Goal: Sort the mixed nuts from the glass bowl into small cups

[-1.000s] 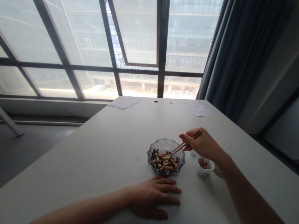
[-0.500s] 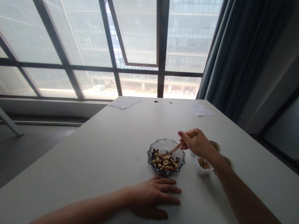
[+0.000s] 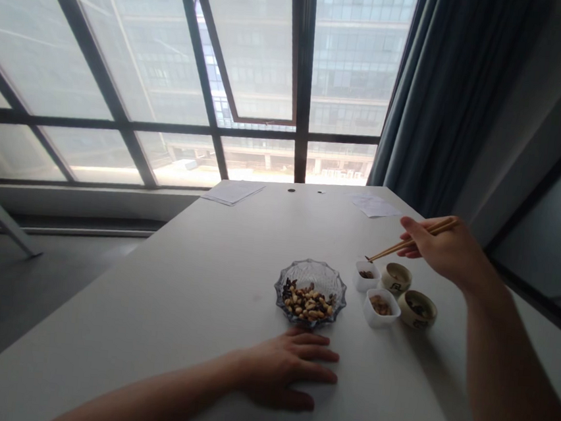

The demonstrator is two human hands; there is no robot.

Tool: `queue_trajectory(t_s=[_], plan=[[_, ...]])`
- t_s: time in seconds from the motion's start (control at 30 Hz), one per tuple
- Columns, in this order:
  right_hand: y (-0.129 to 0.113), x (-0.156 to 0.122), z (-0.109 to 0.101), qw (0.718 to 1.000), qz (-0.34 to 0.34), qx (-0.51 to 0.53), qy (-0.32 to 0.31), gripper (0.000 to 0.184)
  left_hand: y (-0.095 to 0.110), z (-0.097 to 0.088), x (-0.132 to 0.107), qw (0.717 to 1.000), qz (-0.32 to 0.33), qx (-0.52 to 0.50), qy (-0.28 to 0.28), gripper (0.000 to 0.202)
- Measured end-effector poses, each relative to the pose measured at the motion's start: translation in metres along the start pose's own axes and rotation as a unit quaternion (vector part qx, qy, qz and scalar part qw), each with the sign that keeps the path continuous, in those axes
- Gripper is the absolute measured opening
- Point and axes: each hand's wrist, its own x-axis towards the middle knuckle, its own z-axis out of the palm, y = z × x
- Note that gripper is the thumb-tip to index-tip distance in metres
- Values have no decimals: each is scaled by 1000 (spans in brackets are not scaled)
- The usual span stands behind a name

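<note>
R hand (image 3: 448, 250) grip closed on 2 chopsticks (image 3: 409, 241), held well back, prob. for reach; tips, w/ apparent dark piece (image 3: 367, 258), near far white tub (image 3: 365, 285). L hand (image 3: 287, 372) grip empty, spread flat on table (image 3: 192, 301) beside glass bowl (image 3: 324, 279) of nuts (image 3: 308, 305), prob. for steadying.

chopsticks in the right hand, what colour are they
The chopsticks are light brown, a plain wood-like tone; the head view shows them best.
</note>
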Motion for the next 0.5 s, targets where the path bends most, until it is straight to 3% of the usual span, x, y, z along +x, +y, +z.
queue_trajectory(t_s=[0.13, 0.27, 0.5], plan=[[1, 4, 1, 1000, 0, 10, -16, 46, 1, 0, 1, 1000, 0, 0, -1, 58], [-13, -5, 6, 998, -9, 60, -4, 48, 0, 0, 0, 1000, 1, -1, 0, 58], [-33, -29, 46, 980, -18, 60, -191, 46, 1, 0, 0, 1000, 0, -2, 1, 57]])
